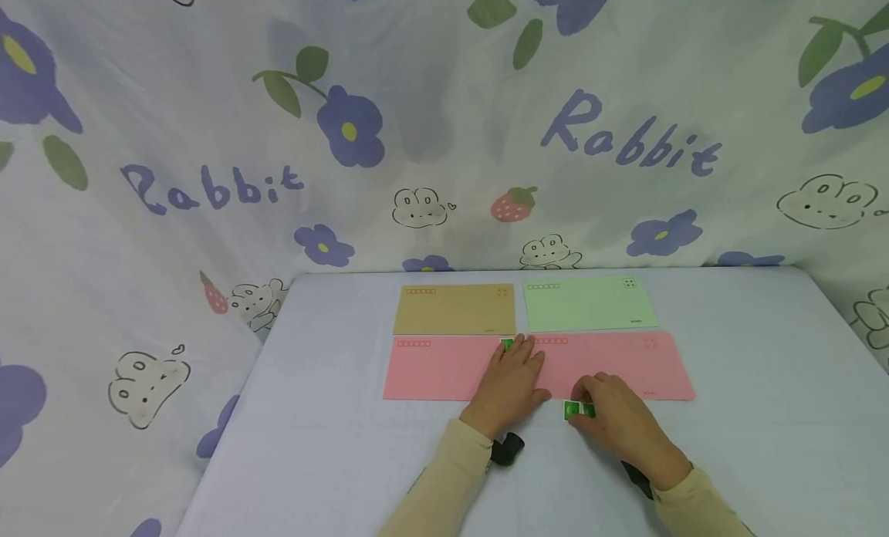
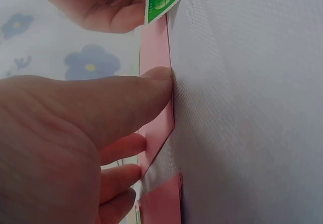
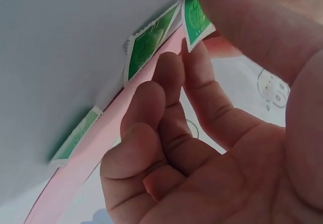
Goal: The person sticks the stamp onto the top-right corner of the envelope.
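My left hand [image 1: 505,386] lies with fingers extended over the inner edges of two pink envelopes [image 1: 434,371], its thumb [image 2: 151,88] touching the near edge of the right pink envelope [image 1: 586,359]. A green stamp [image 1: 507,343] shows at the left envelope's top right corner, partly covered by my left fingers. In front of the right envelope, my right hand [image 1: 621,421] pinches a green stamp [image 3: 194,17] between thumb and index finger, the other fingers curled. Right by it lies another green stamp [image 1: 572,410]; a further stamp [image 3: 75,135] shows in the right wrist view.
Behind the pink envelopes lie a tan envelope [image 1: 454,309] on the left and a light green envelope [image 1: 590,304] on the right. A white cloth covers the table [image 1: 326,444]. A rabbit-and-flower patterned curtain [image 1: 430,136] hangs at the back and left.
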### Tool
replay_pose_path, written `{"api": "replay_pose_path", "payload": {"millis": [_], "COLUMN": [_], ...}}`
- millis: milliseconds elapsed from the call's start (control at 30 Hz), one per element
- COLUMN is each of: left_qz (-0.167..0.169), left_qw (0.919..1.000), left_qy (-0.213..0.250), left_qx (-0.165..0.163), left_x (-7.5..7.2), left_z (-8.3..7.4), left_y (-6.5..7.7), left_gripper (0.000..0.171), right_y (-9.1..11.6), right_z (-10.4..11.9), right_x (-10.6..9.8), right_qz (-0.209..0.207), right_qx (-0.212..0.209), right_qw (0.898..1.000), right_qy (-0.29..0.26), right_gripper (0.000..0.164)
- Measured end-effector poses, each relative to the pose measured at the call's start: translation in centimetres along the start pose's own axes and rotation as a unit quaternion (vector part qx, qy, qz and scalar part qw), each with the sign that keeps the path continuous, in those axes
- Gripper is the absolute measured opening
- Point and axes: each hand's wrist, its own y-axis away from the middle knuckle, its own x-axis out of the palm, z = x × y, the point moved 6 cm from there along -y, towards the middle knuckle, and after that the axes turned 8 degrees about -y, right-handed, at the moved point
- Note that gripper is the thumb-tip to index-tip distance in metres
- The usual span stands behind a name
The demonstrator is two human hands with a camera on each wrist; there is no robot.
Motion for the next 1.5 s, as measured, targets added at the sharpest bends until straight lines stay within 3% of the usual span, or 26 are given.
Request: {"api": "replay_pose_path", "payload": {"millis": [667, 1500], "left_qz": [0.005, 0.007], "left_qw": [1.0, 1.0], "left_qy": [-0.003, 0.006], "left_qx": [0.003, 0.004], "left_x": [0.05, -0.04], "left_z": [0.04, 0.0], "left_y": [-0.08, 0.06], "left_gripper": [0.062, 0.062], "right_y": [-0.29, -0.16], "right_z": [0.18, 0.37], "right_x": [-0.02, 0.01], "right_qz": [0.0, 0.006], "right_qx": [0.02, 0.025], "right_qw": [0.999, 0.999], "right_qy": [-0.039, -0.038], "right_gripper": [0.015, 0.01]}}
